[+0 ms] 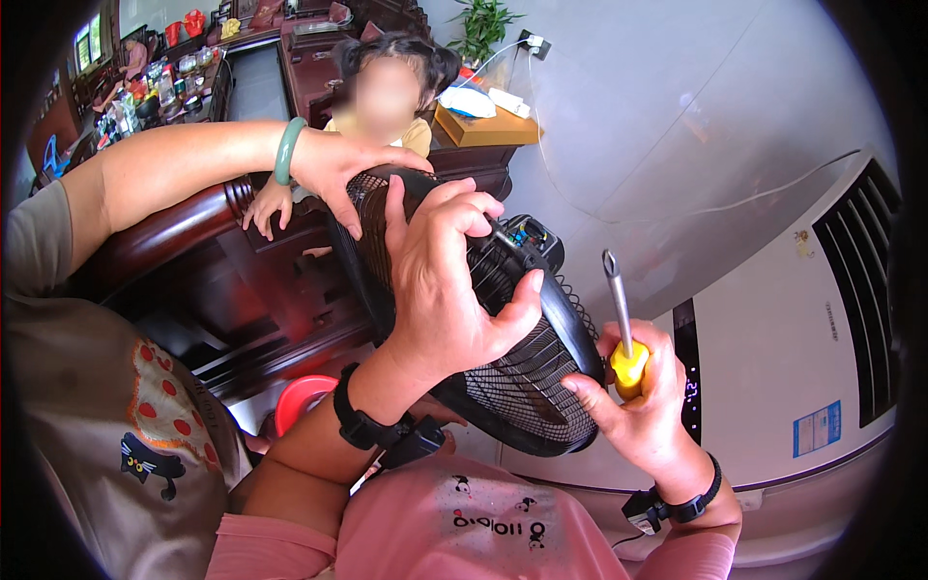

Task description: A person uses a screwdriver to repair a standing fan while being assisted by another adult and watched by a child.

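A black electric fan [527, 396] with a wire-mesh cage is held up tilted in front of me, its motor part [530, 242] showing on the far right side. My left hand [440, 280] is closed on the fan's dark rim, thumb and fingers spread along it. A screwdriver [630, 367] with a yellow handle sits in my right hand [652, 401], its metal tip pointing up. The right thumb rests against the cage's near right edge. Another person's hand [338, 174], with a green bangle at the wrist, grips the fan's far left end.
A child [387, 92] stands behind the fan, one hand on dark wooden furniture [280, 261]. To the right is a white air conditioner [764, 319]. A red basin [304, 401] lies below at left. An orange-brown box [488, 128] stands by the wall, and a cluttered table [159, 101] is far left.
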